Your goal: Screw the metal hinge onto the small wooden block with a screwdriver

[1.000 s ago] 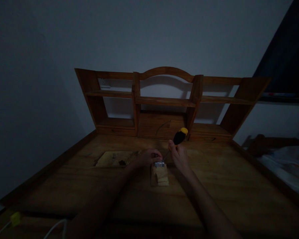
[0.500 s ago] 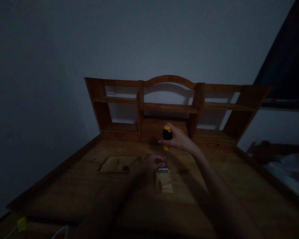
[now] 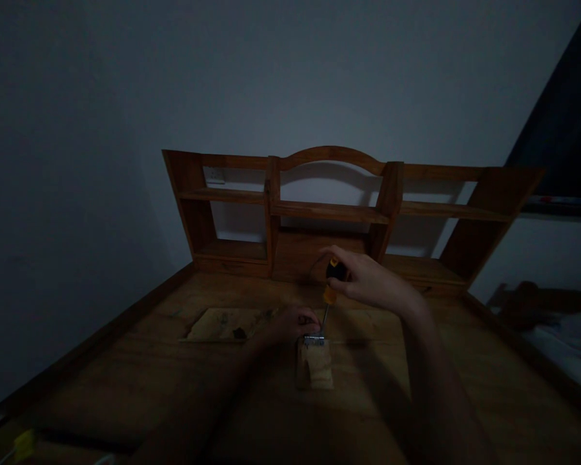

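My right hand (image 3: 363, 274) is closed round the yellow and black handle of a screwdriver (image 3: 330, 294), which leans a little to the right. Its shaft runs down to a small shiny metal hinge (image 3: 314, 340) on the end of a pale wooden block (image 3: 317, 369). The exact spot where the tip rests is too dark to see. My left hand (image 3: 297, 323) is at the far side of the hinge, thumb and fingers pinched together at its edge; what they grip is mostly hidden.
The wooden desk (image 3: 174, 387) carries a torn pale patch (image 3: 220, 323) to the left. Behind stands a wooden shelf unit (image 3: 329, 210) against the wall. At the bottom left corner is a yellow object (image 3: 24, 444) with a white cable.
My right hand has shifted slightly right and its grip on the handle has loosened and turned. The screwdriver tilts more to the right. The view has moved a little.
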Demonstrator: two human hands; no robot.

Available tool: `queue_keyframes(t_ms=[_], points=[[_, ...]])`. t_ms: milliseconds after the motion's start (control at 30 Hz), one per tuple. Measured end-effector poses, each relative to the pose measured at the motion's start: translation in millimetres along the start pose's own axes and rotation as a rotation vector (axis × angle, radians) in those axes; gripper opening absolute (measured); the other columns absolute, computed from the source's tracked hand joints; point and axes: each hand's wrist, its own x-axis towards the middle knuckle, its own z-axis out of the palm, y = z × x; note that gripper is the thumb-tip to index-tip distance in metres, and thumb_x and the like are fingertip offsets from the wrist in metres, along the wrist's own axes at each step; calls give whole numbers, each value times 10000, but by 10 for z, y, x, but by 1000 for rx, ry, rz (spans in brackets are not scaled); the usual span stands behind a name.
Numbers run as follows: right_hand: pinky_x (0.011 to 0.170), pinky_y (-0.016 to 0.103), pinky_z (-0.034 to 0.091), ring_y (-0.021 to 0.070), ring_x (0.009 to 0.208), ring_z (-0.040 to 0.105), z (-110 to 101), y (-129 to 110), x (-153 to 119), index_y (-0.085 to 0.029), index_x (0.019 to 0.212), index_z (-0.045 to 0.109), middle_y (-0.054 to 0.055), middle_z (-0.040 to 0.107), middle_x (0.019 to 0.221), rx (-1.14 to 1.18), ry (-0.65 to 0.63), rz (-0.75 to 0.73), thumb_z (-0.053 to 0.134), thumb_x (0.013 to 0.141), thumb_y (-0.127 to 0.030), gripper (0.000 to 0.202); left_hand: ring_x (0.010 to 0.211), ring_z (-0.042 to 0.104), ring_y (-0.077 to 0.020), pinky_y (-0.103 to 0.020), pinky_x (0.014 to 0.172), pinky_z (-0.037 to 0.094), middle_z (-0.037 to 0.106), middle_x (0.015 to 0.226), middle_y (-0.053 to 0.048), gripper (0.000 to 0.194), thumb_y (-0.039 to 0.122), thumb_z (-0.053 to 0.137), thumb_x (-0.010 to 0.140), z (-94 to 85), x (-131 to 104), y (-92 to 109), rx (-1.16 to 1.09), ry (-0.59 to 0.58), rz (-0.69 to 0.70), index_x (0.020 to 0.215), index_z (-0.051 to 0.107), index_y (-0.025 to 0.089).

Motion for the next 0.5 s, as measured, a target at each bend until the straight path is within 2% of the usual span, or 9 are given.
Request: queue_keyframes(t_ms=[133,200,267,367,500], points=[[677,277,405,206,804,637,111,-73,60,-223,1054,595,48,693,894,-95,86,81,567,901,-408,242,810,634,-154,-236,737,465,721,895,-29,197,326,613,872,-32,-11,81,24,6,18,910,726,169],[662,274,381,196,762,626,137,-99,81,-218,995,581,38,677,833,-144,119,80,523,922,-364,172,802,630,-152,-234,729,466,719,885,-31,205,329,611,873,-39,-12,105,12,-9,17,908,724,162],[687,272,380,191,796,622,126,-118,77,-219,989,563,37,672,874,-137,110,41,514,905,-282,115,779,623,-146,-229,705,463,713,869,-33,217,336,608,876,-40,-8,112,-12,-26,9,903,721,152],[719,273,389,197,858,613,82,-125,41,-223,1022,545,44,662,972,-90,63,11,552,840,-231,182,771,621,-145,-233,704,465,708,854,-39,230,348,615,875,-40,-3,119,-37,-25,2,891,718,143],[731,288,395,213,872,614,80,-89,23,-217,1039,539,60,654,981,-116,81,51,556,870,-323,200,811,635,-155,-240,737,477,714,878,-42,227,355,618,877,-48,-14,149,-54,-20,4,902,719,153]])
